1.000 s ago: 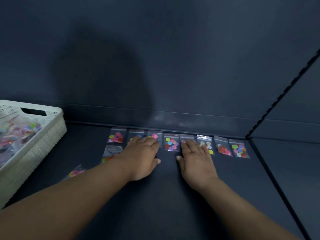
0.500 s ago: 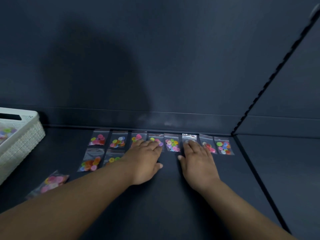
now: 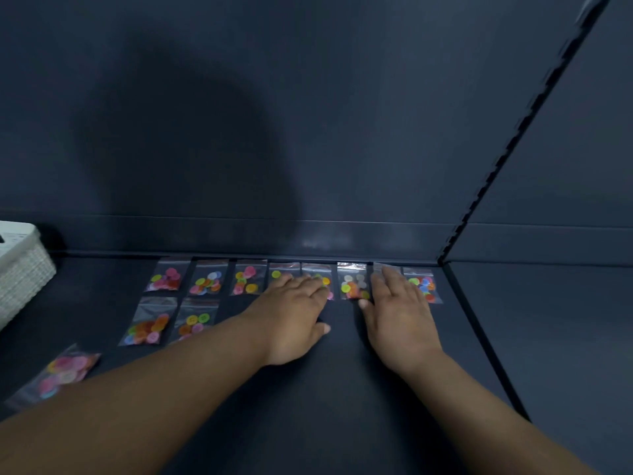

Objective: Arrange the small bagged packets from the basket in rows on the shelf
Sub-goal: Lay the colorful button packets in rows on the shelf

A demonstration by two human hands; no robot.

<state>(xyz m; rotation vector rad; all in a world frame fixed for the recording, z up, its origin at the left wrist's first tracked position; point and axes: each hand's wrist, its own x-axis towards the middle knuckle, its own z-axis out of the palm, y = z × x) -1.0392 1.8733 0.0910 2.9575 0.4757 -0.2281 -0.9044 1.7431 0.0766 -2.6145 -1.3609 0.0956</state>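
White lattice plastic basket (image 3: 24, 269) cropped by left edge. Left hand (image 3: 291, 313) part-covers two clear bagged button packets (image 3: 278, 271), right hand (image 3: 399, 313) one; loose front-left packet (image 3: 65, 370) blurred.

Both hands flat on back-row packets (image 3: 352, 286), L hand (image 3: 294, 313) & R hand (image 3: 399, 317), dark shelf (image 3: 342, 406).

A dark blue-grey back panel (image 3: 342, 97) fills the view, with a large soft shadow (image 3: 191, 159) cast on it. A slotted upright (image 3: 507, 149) slants at right; dim light glints on the rear lip (image 3: 325, 240).
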